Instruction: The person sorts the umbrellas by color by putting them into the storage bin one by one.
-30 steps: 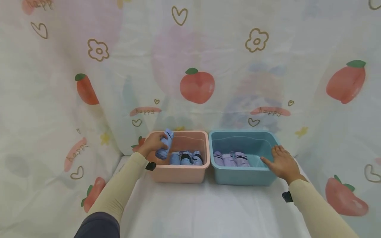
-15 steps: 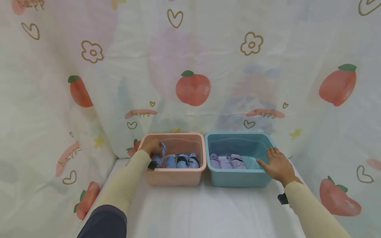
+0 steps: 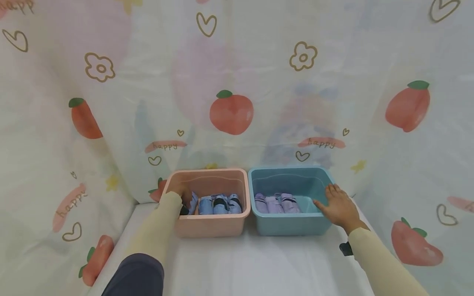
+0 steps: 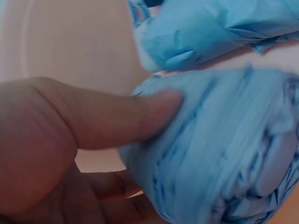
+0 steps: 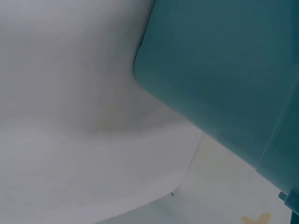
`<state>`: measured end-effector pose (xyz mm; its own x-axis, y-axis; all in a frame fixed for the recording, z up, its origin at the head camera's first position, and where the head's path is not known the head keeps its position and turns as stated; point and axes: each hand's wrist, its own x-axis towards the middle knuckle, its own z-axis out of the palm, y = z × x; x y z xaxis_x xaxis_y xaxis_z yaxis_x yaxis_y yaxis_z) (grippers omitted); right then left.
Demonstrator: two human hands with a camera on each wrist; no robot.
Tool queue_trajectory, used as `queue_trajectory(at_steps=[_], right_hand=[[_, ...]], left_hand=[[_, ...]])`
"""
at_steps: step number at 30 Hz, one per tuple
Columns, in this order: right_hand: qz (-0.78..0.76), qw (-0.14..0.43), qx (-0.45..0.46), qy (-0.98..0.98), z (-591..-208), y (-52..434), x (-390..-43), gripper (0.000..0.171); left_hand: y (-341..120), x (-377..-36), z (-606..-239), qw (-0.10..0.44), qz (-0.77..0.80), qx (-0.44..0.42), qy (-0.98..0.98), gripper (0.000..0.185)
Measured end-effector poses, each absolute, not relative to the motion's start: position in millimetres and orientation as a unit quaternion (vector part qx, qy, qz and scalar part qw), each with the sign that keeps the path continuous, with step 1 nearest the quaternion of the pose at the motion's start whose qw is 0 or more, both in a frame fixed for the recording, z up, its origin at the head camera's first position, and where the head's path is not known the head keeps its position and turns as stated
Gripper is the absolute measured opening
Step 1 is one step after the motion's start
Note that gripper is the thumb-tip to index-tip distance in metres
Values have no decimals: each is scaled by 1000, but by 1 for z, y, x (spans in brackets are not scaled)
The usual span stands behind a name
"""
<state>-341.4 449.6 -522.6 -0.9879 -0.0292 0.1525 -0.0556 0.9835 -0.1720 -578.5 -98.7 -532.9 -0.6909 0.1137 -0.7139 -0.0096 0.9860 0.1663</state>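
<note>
My left hand reaches down into the left end of the pink bin. It grips a rolled blue bundle of thin, crinkled sheet, the thumb on top and fingers curled beneath in the left wrist view. Beside it in the same bin lie several similar blue rolls, some with a black band. My right hand rests at the right rim of the teal bin, fingers straight and thumb spread. Only the bin's outer wall and the white surface appear in the right wrist view.
Purple rolls lie in the left half of the teal bin. The two bins stand side by side on a white-covered table. A fruit-printed curtain rises close behind them and along both sides.
My left hand has lowered the blue roll from above the pink bin down into its left end. My right hand stays at the teal rim. The whole head view has shifted slightly.
</note>
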Motion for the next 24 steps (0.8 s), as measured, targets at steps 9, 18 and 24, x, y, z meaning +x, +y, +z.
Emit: queue_trajectory(at_steps=[9,18,24], right_hand=[[83,73,30,-993,-518,444,-343,98],[84,65,32,-994,-519,440,-344,98],[82,71,34,-994,-515,441,-344,94]], left_hand=[[-103,-534,-523,209,119,-109,964,29],[-116,-526,-527,144,136,-116,973,36],[-130,-577,-574,184,96,-84,975,45]])
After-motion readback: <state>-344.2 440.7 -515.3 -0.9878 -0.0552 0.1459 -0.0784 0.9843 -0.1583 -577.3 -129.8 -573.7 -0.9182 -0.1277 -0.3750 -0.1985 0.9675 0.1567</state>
